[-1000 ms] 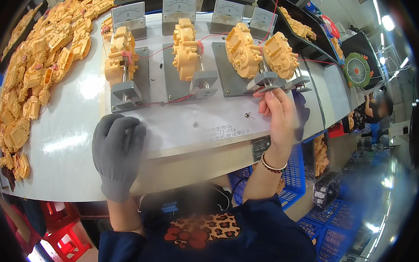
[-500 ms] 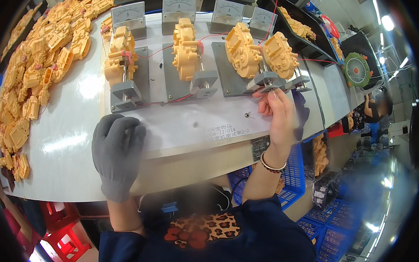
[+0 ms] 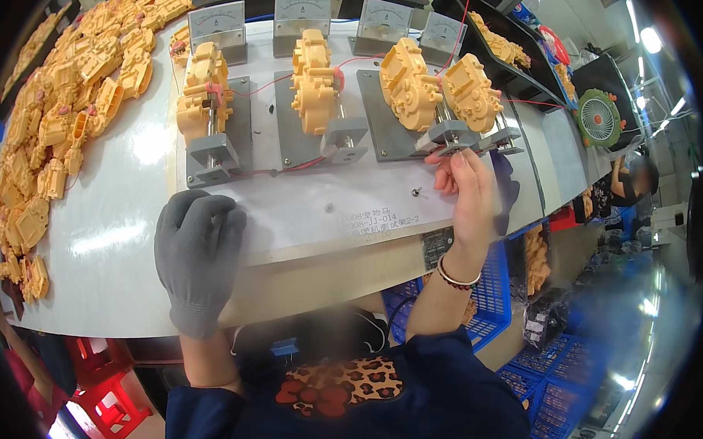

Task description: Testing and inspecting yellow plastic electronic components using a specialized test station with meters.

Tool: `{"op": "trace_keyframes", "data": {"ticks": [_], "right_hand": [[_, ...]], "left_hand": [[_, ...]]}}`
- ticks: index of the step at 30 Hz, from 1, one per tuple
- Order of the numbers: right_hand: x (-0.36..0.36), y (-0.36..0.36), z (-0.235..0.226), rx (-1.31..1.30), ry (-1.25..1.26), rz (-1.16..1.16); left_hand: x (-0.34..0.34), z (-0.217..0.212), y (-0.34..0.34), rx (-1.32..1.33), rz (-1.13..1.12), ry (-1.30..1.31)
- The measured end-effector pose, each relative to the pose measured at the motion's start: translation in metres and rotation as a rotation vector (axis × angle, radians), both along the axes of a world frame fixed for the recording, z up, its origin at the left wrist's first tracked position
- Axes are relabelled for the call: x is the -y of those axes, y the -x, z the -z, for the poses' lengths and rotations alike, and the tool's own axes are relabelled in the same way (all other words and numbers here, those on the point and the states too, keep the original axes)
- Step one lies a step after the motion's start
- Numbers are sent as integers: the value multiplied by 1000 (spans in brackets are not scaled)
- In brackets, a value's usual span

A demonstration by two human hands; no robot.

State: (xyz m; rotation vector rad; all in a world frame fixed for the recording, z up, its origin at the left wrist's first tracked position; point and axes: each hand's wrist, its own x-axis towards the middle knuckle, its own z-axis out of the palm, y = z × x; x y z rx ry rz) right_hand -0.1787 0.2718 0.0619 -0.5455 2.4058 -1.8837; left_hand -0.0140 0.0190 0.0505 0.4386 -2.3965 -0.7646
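My right hand (image 3: 470, 194), bare with a bracelet at the wrist, has thumb and fingers pinched at the front end block of the third grey test fixture (image 3: 452, 133). A cream plastic gearbox housing (image 3: 410, 84) sits on that fixture. To its right stands another gearbox housing (image 3: 472, 94). My left hand (image 3: 197, 253), in a grey glove, rests at the table's front edge with its fingers curled in; nothing shows in them, though the fingertips are partly hidden. Nearest to it is the leftmost fixture (image 3: 214, 154), bearing a gearbox housing (image 3: 204, 98).
Analog meters (image 3: 302, 23) stand behind the fixtures, joined by red wires. A small toggle switch (image 3: 416, 192) pokes up through the white sheet. Many gearbox housings (image 3: 69, 93) pile up at the left. Black trays (image 3: 527, 75), a green fan (image 3: 600, 117) and blue crates (image 3: 494, 302) lie to the right.
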Motion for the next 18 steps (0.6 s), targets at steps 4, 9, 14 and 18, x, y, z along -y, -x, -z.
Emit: {"op": "trace_keyframes", "data": {"ticks": [4, 9, 14, 18], "right_hand": [[0, 1, 3, -20, 55, -30], [-3, 0, 4, -67, -53, -64], [0, -2, 3, -63, -52, -55], [-1, 0, 5, -55, 3, -30]], "left_hand": [[0, 0, 0, 2, 0, 16], [-1, -1, 0, -4, 4, 7], [0, 0, 0, 7, 1, 26], [0, 0, 0, 7, -4, 15]]}}
